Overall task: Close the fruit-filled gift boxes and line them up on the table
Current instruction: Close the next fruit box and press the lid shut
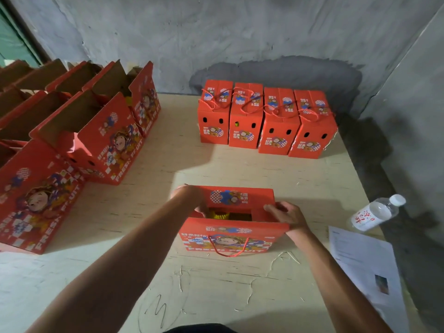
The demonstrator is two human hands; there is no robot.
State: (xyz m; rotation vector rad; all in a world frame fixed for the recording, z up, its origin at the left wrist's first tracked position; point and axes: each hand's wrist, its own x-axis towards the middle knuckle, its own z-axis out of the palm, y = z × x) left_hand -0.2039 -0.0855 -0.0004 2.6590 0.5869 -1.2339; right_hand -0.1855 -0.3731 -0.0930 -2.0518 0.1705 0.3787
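Inside, the half-closed gift box holds yellow fruit.

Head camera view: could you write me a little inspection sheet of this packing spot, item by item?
Surface: pale wooden table, scuffed, with pen scribbles near the front edge.
Job's things: box being closed in front, far flap down, a gap showing something yellow inside; four closed boxes lined up side by side at the back wall; open boxes crowded on the left.
Clutter: water bottle lying on its side at the right; printed sheet beside it.
Hands: left hand at the box's left end; right hand gripping its right end.
Cables: nothing seen.
Surroundings: rough grey wall.
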